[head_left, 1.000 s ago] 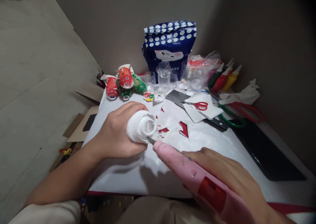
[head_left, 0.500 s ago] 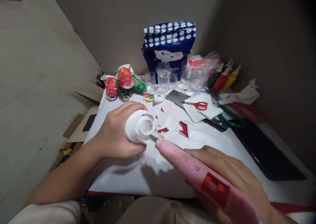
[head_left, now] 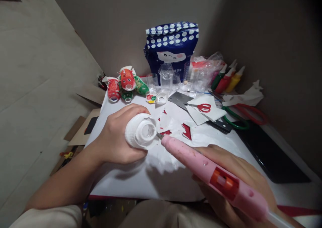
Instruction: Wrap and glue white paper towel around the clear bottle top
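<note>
My left hand point(head_left: 118, 134) is wrapped round a bottle covered in white paper point(head_left: 133, 132), its round open mouth tilted towards me. In my right hand point(head_left: 238, 174) is a pink hot glue gun point(head_left: 191, 157) with an orange inner part and a clear glue stick out of its back end. Its metal nozzle meets or nearly meets the paper at the right side of the bottle's mouth; whether they touch I cannot tell. Red scraps point(head_left: 186, 131) lie on the white-covered table point(head_left: 120, 186) beyond the nozzle.
Red and green fish figures point(head_left: 127, 79) stand at the back left, before a blue bag point(head_left: 173, 45). To the right are red-handled scissors point(head_left: 203, 107), a cleaver point(head_left: 179, 100), green-and-red-handled scissors point(head_left: 237, 120), paint bottles point(head_left: 227, 80) and a black phone-like slab point(head_left: 271, 154).
The glue gun has shifted slightly right and up, its nozzle now further up the side of the bottle's mouth. The bottle has turned a little in my left hand.
</note>
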